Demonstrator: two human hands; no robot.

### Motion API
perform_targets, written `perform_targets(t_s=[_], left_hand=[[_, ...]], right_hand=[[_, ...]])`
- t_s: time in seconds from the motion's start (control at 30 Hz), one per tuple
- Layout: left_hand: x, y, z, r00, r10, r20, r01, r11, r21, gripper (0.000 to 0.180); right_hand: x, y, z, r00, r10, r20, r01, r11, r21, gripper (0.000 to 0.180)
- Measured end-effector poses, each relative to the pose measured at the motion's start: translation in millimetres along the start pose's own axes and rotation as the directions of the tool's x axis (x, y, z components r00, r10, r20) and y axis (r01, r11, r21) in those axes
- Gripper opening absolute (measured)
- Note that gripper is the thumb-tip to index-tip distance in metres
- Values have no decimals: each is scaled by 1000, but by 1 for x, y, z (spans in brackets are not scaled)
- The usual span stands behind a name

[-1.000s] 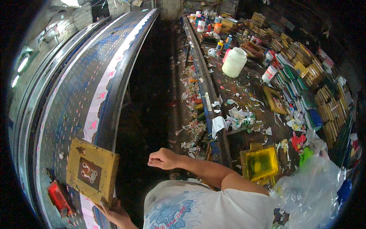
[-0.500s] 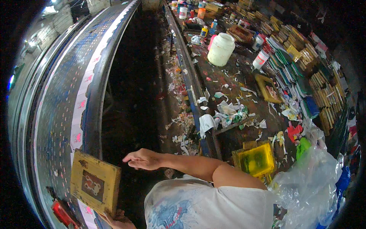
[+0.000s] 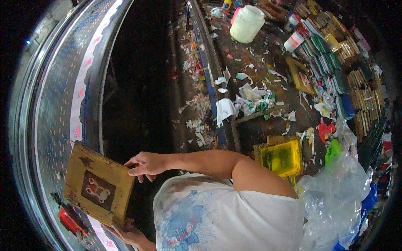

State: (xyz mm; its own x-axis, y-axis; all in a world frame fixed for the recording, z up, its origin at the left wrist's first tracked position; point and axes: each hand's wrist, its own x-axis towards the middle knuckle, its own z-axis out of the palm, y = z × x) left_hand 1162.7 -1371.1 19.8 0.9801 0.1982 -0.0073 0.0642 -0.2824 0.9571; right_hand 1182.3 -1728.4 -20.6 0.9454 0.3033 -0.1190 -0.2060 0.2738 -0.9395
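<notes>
A wooden screen-printing frame point(image 3: 77, 175), yellow-brown and stained, is tilted over the near edge of the long printing table point(image 3: 50, 138). A pale bear-shaped design shows in its dark central window. My left hand point(image 3: 127, 232) grips its lower edge from below, fingers partly hidden behind the wood. At the frame's upper right corner, my right hand point(image 3: 146, 164) has its thumb and fingers bent around the edge. Below and left of the frame, a red tool like a squeegee or small tray point(image 3: 70, 221) lies on the table. Pink prints point(image 3: 80, 93) run along a white strip there.
Behind my right arm stands a yellow-inked screen frame point(image 3: 278, 158) on a cluttered bench. A whitish plastic jar point(image 3: 247, 24), crumpled scraps point(image 3: 253, 99), another wooden frame point(image 3: 300, 75), stacked frames point(image 3: 363, 104) and clear plastic sheeting point(image 3: 331, 201) surround it. A dark gap separates bench and table.
My right hand has moved from beside the frame onto its corner. The frame has shifted slightly left and up and turned a little. The view has tilted downward.
</notes>
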Motion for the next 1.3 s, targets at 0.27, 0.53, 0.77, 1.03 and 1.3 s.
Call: perform_targets(t_s=[0.27,0.53,0.77,1.03,1.3], left_hand=[[-13,27,8,976,218,-12,-218,976,21,80],[-64,22,-41,995,-72,-73,67,995,-73,76],[-114,-13,-51,977,-77,-199,3,937,-350,86],[-200,-72,-151,667,-424,-613,202,895,-398,58],[-284,-138,-288,364,-329,-871,300,927,-224,70]], right_hand=[[2,-6,-1,986,71,153,-75,997,24,62],[30,41,30,977,113,183,-158,955,253,57],[89,99,37,901,137,411,-196,975,104,64],[113,117,231,746,94,660,-48,995,-87,55],[98,166,436,532,154,833,0,983,-181,56]])
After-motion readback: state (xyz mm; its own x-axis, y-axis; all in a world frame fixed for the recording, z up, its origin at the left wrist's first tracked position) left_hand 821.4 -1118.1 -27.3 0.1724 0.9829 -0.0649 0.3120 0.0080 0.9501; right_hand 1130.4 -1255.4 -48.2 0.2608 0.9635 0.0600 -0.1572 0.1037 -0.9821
